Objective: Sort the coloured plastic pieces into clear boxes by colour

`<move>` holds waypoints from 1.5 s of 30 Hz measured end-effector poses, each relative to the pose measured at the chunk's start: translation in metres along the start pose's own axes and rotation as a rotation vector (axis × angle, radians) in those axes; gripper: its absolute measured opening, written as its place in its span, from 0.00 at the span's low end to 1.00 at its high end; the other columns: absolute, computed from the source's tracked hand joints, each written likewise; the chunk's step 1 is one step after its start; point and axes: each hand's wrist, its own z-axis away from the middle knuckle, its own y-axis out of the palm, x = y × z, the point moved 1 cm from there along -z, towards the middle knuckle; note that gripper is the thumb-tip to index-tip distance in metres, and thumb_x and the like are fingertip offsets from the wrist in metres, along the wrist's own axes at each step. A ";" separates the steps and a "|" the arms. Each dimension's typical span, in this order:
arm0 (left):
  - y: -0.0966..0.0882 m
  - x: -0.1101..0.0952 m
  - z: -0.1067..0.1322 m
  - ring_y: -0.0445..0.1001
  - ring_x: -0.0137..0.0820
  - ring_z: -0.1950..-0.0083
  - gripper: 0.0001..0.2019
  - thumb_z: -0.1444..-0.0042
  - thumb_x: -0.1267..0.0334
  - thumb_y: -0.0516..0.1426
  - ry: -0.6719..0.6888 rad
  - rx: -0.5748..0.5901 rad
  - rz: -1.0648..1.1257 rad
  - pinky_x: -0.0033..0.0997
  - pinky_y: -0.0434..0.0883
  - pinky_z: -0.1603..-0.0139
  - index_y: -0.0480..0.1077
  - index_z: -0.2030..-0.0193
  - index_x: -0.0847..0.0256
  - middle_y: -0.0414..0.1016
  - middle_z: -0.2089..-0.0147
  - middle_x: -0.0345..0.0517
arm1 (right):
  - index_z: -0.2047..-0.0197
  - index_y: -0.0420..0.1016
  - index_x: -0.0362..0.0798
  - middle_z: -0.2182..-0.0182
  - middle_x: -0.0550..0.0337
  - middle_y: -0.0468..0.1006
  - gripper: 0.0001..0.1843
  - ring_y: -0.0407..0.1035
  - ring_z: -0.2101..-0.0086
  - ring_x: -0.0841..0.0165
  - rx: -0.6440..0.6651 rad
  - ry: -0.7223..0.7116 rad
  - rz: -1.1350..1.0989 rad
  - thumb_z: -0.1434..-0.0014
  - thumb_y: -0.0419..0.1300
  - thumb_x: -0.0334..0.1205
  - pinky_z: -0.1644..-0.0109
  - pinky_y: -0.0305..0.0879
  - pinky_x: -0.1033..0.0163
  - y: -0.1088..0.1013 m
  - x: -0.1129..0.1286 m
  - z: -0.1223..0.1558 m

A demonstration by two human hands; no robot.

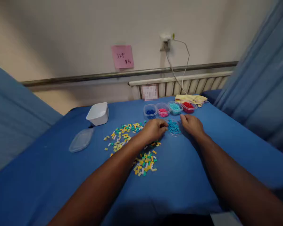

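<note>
A clear plastic tub (176, 134) of bright blue small brick-like pieces (173, 126) stands between my two hands. My left hand (155, 129) is closed, its thumb and fingertips pinched together at the tub's left rim. Whatever lies between those fingertips is too small to make out. On the opposite side, my right hand (192, 124) is closed at the right rim and appears to grip it, though its fingers are partly hidden. Under and around my left forearm spreads a loose pile of yellow, green, orange and white pieces (145, 163).
Behind my hands stand tubs of dark blue (151, 112), pink (163, 112), turquoise (174, 107) and red (188, 105) pieces. A yellow cloth (195, 99) lies behind them. At left are a white box (97, 114) and a clear lid (81, 140). Blue cloth covers the table (188, 175).
</note>
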 end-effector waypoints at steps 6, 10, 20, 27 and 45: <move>0.015 -0.007 -0.045 0.85 0.39 0.47 0.14 0.30 0.65 0.60 0.009 -0.010 -0.068 0.36 0.78 0.40 0.85 0.43 0.62 0.88 0.46 0.51 | 0.49 0.87 0.52 0.56 0.50 0.90 0.27 0.81 0.53 0.57 0.020 -0.063 -0.093 0.20 0.47 0.54 0.51 0.69 0.60 0.005 0.002 -0.001; 0.013 0.001 -0.061 0.85 0.39 0.42 0.17 0.29 0.70 0.56 -0.023 -0.042 -0.155 0.38 0.76 0.33 0.84 0.40 0.63 0.87 0.42 0.52 | 0.46 0.86 0.53 0.54 0.52 0.90 0.25 0.81 0.51 0.57 0.047 -0.112 -0.139 0.20 0.49 0.53 0.47 0.71 0.59 0.007 0.002 -0.002; 0.033 -0.007 -0.061 0.84 0.49 0.38 0.20 0.34 0.71 0.59 -0.032 0.070 -0.341 0.44 0.78 0.35 0.83 0.39 0.61 0.86 0.40 0.59 | 0.31 0.78 0.49 0.34 0.45 0.81 0.30 0.75 0.36 0.51 0.141 -0.401 -0.221 0.25 0.57 0.58 0.29 0.67 0.46 0.011 0.005 0.003; 0.009 0.007 -0.014 0.81 0.43 0.33 0.23 0.30 0.69 0.55 -0.065 -0.020 -0.330 0.42 0.75 0.29 0.79 0.32 0.58 0.83 0.33 0.52 | 0.18 0.61 0.47 0.22 0.39 0.65 0.55 0.61 0.25 0.39 0.279 -0.545 -0.119 0.37 0.66 0.70 0.22 0.59 0.33 0.028 0.005 0.015; -0.077 0.109 0.117 0.59 0.46 0.15 0.32 0.21 0.48 0.44 -0.249 0.077 -0.430 0.53 0.57 0.15 0.68 0.22 0.65 0.61 0.17 0.60 | 0.19 0.61 0.40 0.23 0.32 0.66 0.55 0.62 0.26 0.36 0.211 -0.493 -0.033 0.35 0.59 0.71 0.22 0.61 0.32 0.043 -0.009 0.017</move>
